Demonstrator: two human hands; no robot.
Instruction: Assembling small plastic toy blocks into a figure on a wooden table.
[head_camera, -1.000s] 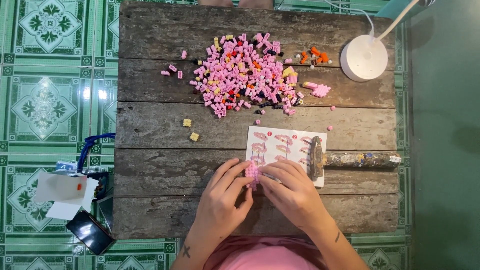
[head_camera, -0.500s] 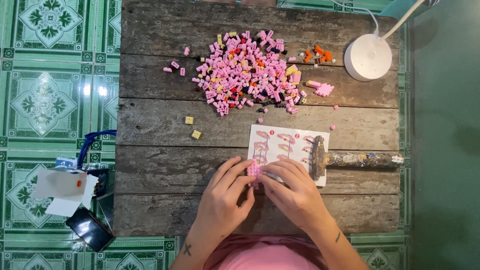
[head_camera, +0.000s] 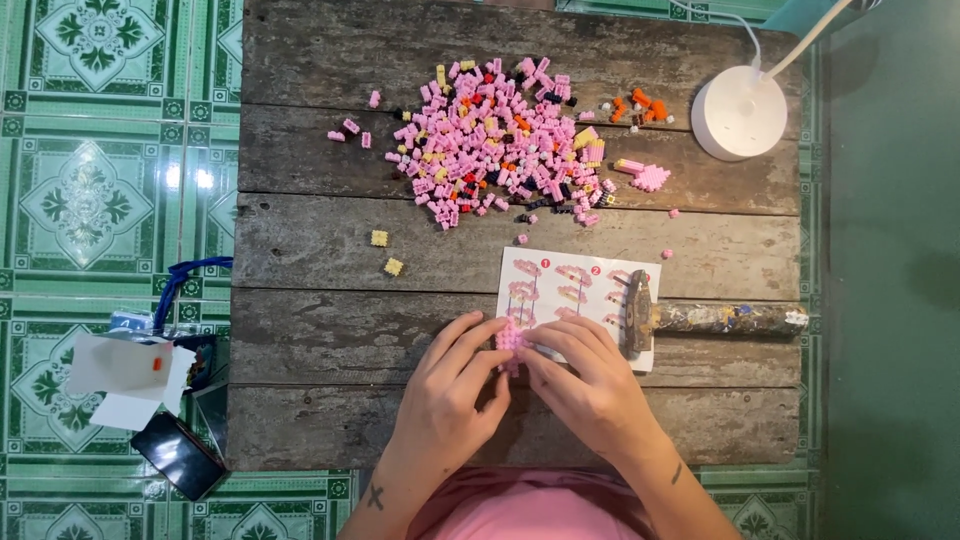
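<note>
- Both hands meet at the near edge of the weathered wooden bench (head_camera: 330, 250), fingertips pinched together around a small pink brick piece (head_camera: 511, 338).
- The left hand (head_camera: 450, 385) comes in from the left, fingers curled narrow onto the piece's left side; the right hand (head_camera: 585, 380) closes on it from the right, fingers drawn in just as tight.
- The pink piece sits between the two sets of fingertips, right at the lower left corner of a white instruction sheet (head_camera: 580, 290) printed with pink diagrams.
- I cannot tell whether the piece is lifted or resting on the wood.
- A hammer (head_camera: 700, 318) lies across the sheet's right edge, its head on the paper and its worn handle stretching off to the right.
- Further back on the bench spreads a big heap of tiny bricks (head_camera: 500, 145), mostly pink with some yellow, black and red mixed in.
- A few orange bricks (head_camera: 640, 105) lie apart, to the right of the heap, and a small assembled pink bit (head_camera: 645, 175) rests just below them.
- Two loose yellow bricks (head_camera: 386, 252) sit on the planks left of the sheet.
- A round white lamp base (head_camera: 740, 112) stands at the far right corner.
- On the green patterned tile floor (head_camera: 90, 190) to the left lies an opened white box (head_camera: 125, 375).
</note>
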